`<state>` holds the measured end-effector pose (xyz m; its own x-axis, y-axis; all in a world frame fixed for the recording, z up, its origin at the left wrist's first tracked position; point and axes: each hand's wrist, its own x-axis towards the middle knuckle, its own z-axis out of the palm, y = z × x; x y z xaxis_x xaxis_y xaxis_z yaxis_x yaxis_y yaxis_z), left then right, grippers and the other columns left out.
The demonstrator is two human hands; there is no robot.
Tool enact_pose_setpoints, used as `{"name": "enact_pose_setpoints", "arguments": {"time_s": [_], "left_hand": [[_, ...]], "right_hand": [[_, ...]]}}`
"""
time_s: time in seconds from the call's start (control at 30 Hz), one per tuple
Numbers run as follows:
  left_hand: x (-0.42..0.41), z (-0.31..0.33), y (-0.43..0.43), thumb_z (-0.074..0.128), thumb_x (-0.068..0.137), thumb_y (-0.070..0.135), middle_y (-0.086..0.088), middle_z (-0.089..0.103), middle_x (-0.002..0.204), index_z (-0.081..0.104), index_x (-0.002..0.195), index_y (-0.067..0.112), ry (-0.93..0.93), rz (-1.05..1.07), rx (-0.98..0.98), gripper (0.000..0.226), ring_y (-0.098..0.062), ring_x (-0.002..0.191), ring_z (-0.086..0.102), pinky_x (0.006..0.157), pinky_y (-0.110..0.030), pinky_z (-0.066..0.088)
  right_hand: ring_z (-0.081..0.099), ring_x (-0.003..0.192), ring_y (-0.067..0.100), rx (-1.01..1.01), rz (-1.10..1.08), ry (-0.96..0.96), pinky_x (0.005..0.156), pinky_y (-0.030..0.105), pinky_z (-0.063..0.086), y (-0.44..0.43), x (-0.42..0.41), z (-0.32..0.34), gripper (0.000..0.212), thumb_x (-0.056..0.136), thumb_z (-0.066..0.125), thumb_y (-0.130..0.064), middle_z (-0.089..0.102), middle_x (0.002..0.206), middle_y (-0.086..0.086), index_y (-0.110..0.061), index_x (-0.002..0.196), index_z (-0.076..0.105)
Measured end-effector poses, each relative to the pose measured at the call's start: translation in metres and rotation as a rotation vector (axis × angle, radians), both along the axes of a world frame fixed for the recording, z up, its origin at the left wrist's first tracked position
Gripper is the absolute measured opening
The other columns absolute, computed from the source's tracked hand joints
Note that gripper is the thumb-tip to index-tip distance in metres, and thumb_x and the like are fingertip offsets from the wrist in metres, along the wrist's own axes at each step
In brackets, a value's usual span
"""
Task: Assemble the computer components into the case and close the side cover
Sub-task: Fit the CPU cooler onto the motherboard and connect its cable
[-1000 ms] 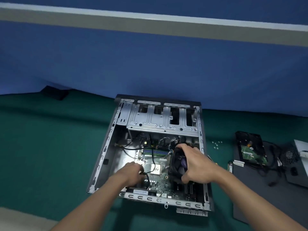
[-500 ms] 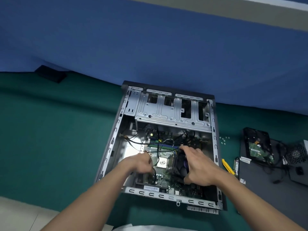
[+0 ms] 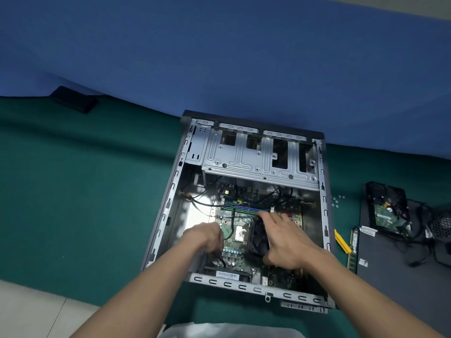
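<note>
An open grey computer case (image 3: 170,191) lies flat on the green table, its motherboard (image 3: 234,250) and bare processor (image 3: 240,232) showing. My right hand (image 3: 285,242) grips a black cooler fan (image 3: 258,237), tilted on edge just right of the processor. My left hand (image 3: 207,236) has its fingers curled around a black cable (image 3: 219,261) at the board's left edge. A silver drive cage (image 3: 258,159) spans the case's far end. Right of the case lie a hard drive (image 3: 388,211), a memory stick (image 3: 352,247) and the dark side cover (image 3: 400,276).
Small screws (image 3: 338,200) are scattered on the green cloth right of the case. A yellow tool (image 3: 341,242) lies beside the case wall. A black power supply with cables (image 3: 439,228) sits at the far right. A black box (image 3: 74,98) rests far left by the blue wall.
The view tilted down and closer to the case. My right hand lowered the fan toward the processor and my left hand shifted slightly right along the cable.
</note>
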<state>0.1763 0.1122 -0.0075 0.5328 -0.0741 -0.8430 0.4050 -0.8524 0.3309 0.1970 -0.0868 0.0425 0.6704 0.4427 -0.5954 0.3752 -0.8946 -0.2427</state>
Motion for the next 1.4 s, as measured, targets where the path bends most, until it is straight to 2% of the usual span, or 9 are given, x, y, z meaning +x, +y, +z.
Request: {"name": "enact_pose_setpoints", "arguments": {"time_s": [0.33,0.43,0.5,0.67,0.8,1.13,1.23,1.33,1.4], "left_hand": [[-0.027,0.0,0.007,0.064,0.086,0.003,-0.002,0.048,0.127,0.059,0.116,0.008,-0.14,-0.03,0.079,0.031,-0.02,0.116,0.049,0.101,-0.035,0.045],[-0.029,0.003,0.006,0.062,0.079,-0.004,-0.007,0.014,0.153,0.016,0.151,0.013,-0.286,-0.047,0.199,0.087,-0.029,0.142,0.016,0.119,-0.044,0.02],[-0.029,0.005,0.006,0.071,0.078,0.004,-0.011,-0.009,0.159,-0.012,0.152,0.01,-0.273,-0.035,0.256,0.111,-0.034,0.146,-0.003,0.119,-0.046,0.008],[-0.029,0.003,0.007,0.082,0.076,0.023,-0.012,-0.037,0.152,-0.036,0.14,0.006,-0.227,-0.026,0.316,0.135,-0.033,0.143,-0.026,0.118,-0.047,-0.002],[-0.03,-0.001,0.008,0.08,0.077,0.019,-0.012,-0.042,0.147,-0.042,0.128,0.006,-0.248,-0.018,0.32,0.133,-0.034,0.141,-0.028,0.117,-0.048,-0.002],[-0.029,0.002,0.007,0.084,0.068,0.035,-0.006,-0.044,0.145,-0.035,0.142,0.01,-0.209,0.027,0.232,0.142,-0.031,0.141,-0.029,0.117,-0.049,0.0],[-0.028,0.004,0.007,0.084,0.071,0.031,-0.006,-0.041,0.149,-0.033,0.144,0.01,-0.204,0.039,0.228,0.139,-0.031,0.143,-0.026,0.117,-0.05,0.002],[-0.028,0.003,0.008,0.084,0.072,0.029,-0.006,-0.04,0.15,-0.032,0.144,0.01,-0.199,0.065,0.228,0.138,-0.029,0.143,-0.025,0.118,-0.05,0.005],[-0.027,0.003,0.008,0.084,0.073,0.028,-0.006,-0.039,0.152,-0.032,0.144,0.01,-0.2,0.076,0.232,0.137,-0.03,0.144,-0.024,0.118,-0.051,0.007]], "right_hand": [[0.017,0.142,0.035,-0.015,0.048,0.009,0.115,0.045,0.02,0.01,-0.001,-0.007,0.104,0.072,0.074,-0.028,0.023,0.154,0.009,-0.022,0.149,0.004],[0.028,0.135,0.032,-0.005,0.067,-0.016,0.112,0.042,0.027,0.015,0.0,-0.004,0.103,0.071,0.073,-0.029,0.029,0.149,0.01,-0.02,0.149,0.006],[0.032,0.129,0.029,0.011,0.072,-0.029,0.11,0.041,0.032,0.022,0.002,-0.004,0.103,0.07,0.072,-0.026,0.032,0.147,0.009,-0.02,0.149,0.007],[0.033,0.128,0.03,-0.006,0.068,-0.056,0.11,0.043,0.032,0.043,0.002,-0.012,0.101,0.072,0.072,-0.024,0.032,0.146,0.009,-0.018,0.149,0.008],[0.035,0.129,0.031,-0.06,0.083,-0.089,0.11,0.044,0.032,0.051,0.0,-0.019,0.101,0.071,0.073,-0.025,0.034,0.145,0.01,-0.017,0.149,0.009],[0.032,0.13,0.032,-0.074,0.083,-0.095,0.112,0.046,0.03,0.057,0.002,-0.032,0.101,0.069,0.07,-0.018,0.031,0.146,0.011,-0.02,0.148,0.006],[0.026,0.133,0.032,-0.08,0.055,-0.005,0.114,0.048,0.023,0.056,0.005,-0.041,0.108,0.07,0.076,-0.037,0.026,0.148,0.011,-0.025,0.148,0.002],[0.028,0.135,0.03,-0.022,-0.062,0.04,0.111,0.05,0.024,0.059,0.013,-0.044,0.101,0.071,0.038,-0.086,0.03,0.15,0.009,-0.025,0.148,0.018],[0.043,0.123,0.025,0.055,-0.151,-0.14,0.103,0.045,0.034,0.065,0.013,-0.049,0.097,0.074,0.005,-0.086,0.049,0.137,0.008,-0.022,0.138,0.04]]}}
